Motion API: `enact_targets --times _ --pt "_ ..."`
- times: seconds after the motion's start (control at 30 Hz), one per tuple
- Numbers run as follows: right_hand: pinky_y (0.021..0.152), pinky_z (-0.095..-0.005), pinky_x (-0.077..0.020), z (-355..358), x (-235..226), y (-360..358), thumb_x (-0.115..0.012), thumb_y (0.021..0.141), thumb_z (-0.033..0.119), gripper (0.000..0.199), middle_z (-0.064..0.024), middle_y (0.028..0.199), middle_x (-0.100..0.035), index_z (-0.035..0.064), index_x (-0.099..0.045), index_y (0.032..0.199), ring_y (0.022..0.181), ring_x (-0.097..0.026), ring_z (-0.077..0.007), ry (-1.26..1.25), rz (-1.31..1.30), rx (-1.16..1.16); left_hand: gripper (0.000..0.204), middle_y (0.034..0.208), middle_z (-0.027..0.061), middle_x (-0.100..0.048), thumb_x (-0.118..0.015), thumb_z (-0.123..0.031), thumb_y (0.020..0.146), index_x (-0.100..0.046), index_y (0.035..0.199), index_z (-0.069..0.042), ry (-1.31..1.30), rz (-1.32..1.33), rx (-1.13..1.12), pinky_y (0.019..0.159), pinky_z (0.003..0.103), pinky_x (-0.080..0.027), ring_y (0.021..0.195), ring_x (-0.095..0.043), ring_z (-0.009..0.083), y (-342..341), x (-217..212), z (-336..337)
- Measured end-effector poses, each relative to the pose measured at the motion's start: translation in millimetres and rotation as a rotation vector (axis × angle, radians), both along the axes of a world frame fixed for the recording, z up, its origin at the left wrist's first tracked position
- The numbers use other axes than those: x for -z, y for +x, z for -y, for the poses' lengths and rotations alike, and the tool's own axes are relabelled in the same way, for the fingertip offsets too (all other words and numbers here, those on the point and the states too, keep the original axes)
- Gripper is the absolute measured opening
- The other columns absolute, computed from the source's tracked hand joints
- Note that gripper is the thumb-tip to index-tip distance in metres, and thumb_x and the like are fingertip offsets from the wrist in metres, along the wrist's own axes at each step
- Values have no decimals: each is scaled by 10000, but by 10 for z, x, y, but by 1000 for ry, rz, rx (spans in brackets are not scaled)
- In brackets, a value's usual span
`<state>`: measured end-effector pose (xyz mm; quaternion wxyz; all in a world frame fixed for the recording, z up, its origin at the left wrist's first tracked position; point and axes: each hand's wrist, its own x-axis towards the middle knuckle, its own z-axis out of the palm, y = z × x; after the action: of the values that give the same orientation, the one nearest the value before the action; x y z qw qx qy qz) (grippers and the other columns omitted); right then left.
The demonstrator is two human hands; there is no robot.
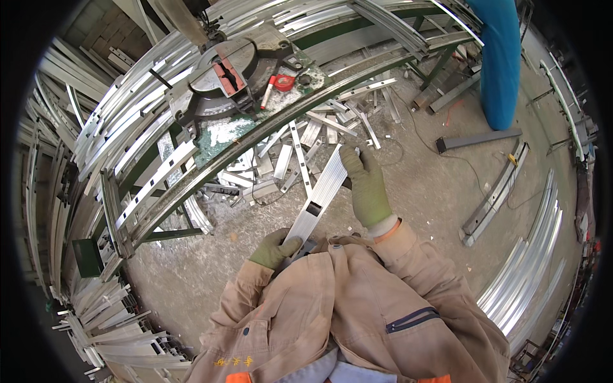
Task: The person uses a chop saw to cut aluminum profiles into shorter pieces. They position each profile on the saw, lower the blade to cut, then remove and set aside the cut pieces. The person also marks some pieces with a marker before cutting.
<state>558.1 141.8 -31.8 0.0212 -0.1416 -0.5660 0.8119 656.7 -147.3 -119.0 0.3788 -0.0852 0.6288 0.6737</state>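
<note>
A short length of silvery ribbed aluminium profile [327, 185] slants across in front of my chest, with a dark rectangular cut-out near its lower part. My left hand [276, 247], in a green work glove, is closed round its lower end. Near the upper end my right hand [367, 187], gloved the same way, grips the profile's right edge; its fingers are partly hidden behind the piece. Dark parts show behind the profile near both hands, and I cannot make out what they are.
Ahead stands a green-framed bench with a mitre saw [223, 73], a red tape measure [285, 82] and a red-and-white marker [267, 92]. Offcuts [283, 161] litter the floor beneath. Long profiles [527, 268] lie at the right, and a blue hose [500, 70] hangs there.
</note>
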Motion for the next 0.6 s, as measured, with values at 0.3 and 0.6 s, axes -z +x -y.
enact_targets --times 0.3,0.6 --pt "941 -340 -676 -903 685 244 -805 1184 492 557 -47 1233 -794 19 -745 1472 1082 -783 -154 -228 85 3 819 1405 157 -823 -878 -554 1115 -689 1645 42 -195 -12 36 1077 405 -611 1233 -760 241 277 -6 -791" --pt "970 -418 -695 -1400 1590 281 -806 1166 477 532 -120 1277 -831 14 -779 1425 1082 -816 -247 -487 260 118 831 1454 266 -829 -863 -654 1086 -737 1594 -9 -410 72 200 1132 465 -612 1354 -785 318 596 123 -769"
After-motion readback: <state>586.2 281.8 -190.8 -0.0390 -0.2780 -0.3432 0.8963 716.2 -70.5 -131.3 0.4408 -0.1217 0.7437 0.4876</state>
